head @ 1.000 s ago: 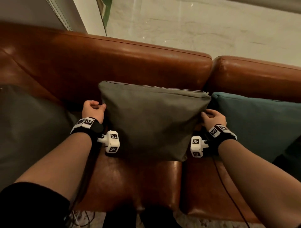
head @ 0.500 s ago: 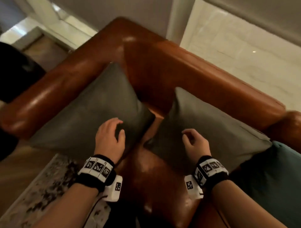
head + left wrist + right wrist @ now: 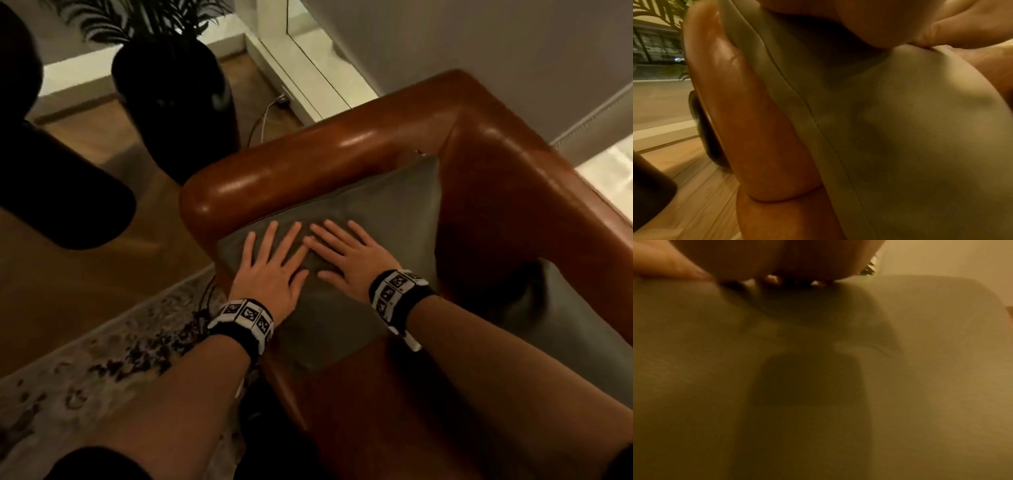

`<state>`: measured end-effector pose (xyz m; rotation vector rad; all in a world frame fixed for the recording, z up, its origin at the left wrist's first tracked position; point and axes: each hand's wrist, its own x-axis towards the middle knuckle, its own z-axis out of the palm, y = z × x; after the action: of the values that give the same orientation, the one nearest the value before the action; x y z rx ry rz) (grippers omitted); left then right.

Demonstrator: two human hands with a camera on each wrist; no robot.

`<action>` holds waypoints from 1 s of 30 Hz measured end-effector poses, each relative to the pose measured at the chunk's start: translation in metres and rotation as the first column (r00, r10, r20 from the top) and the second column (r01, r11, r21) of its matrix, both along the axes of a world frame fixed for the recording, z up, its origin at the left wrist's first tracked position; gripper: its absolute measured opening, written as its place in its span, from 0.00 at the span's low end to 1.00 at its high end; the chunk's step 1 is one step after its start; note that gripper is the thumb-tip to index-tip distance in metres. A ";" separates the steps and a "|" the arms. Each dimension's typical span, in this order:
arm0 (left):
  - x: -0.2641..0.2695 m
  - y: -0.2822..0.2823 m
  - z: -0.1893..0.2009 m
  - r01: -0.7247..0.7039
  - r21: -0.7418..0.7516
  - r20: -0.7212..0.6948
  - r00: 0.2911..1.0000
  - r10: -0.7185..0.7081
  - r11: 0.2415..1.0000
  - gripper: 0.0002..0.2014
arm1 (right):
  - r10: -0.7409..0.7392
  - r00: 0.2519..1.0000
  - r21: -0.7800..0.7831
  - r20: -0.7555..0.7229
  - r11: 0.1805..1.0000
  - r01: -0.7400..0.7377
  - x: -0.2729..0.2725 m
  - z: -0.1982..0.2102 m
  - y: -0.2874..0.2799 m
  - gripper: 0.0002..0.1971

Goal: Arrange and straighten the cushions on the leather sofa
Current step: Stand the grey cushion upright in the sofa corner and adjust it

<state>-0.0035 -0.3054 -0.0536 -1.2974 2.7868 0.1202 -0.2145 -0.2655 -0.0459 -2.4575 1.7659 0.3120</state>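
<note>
Both palms flat on grey cushion (image 3: 359,205), fingers straight and spread, nothing gripped: left hand (image 3: 270,270) and right hand (image 3: 352,257) side by side, fingertips nearly touching. Cushion leans in sofa (image 3: 496,171) corner against armrest (image 3: 274,171). Beyond: dark planter (image 3: 178,85) on floor.

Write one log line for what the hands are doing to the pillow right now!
left hand: flat on grey cushion | right hand: flat beside it | cushion: in sofa corner against armrest | step: pressing smooth
</note>
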 end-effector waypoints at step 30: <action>-0.050 -0.037 0.037 -0.361 0.214 -0.081 0.920 0.384 0.908 0.17 | -0.179 0.980 0.100 0.084 0.980 0.170 -0.076 0.050 -0.081 0.23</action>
<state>-0.0539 -0.3425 -0.0169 -1.8043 2.4967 0.4951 -0.2908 -0.3465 0.0039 -2.1988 1.8674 0.2527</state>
